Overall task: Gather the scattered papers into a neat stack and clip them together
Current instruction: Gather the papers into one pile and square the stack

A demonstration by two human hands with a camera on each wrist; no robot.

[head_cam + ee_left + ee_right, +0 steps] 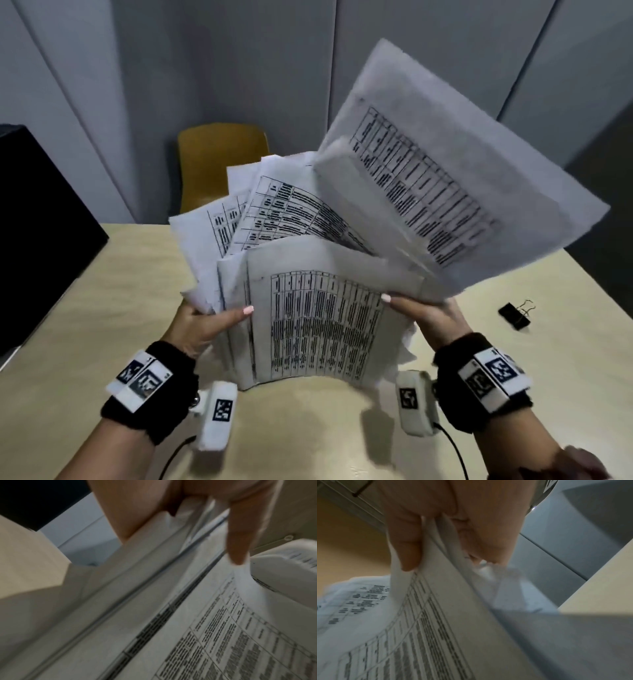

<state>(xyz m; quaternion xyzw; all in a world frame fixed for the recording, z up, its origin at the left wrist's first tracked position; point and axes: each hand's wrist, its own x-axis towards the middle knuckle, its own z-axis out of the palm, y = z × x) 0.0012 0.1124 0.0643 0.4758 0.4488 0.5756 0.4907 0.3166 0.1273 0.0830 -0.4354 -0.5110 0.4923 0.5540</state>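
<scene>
Several white sheets printed with tables, the papers [322,322], stand fanned and uneven above the beige table [102,308], lower edges near its top. My left hand [209,323] grips their left side, thumb on the front sheet. My right hand [424,317] pinches the right side, thumb in front. One sheet [455,192] splays up to the right. The left wrist view has the papers [197,635] under my thumb [238,547]. In the right wrist view the papers [453,628] sit pinched between thumb [407,553] and fingers. A black binder clip [514,316] lies on the table at the right.
A mustard-yellow chair [219,161] stands behind the table's far edge. A black object [37,233] rises at the table's left. Grey wall panels close off the back.
</scene>
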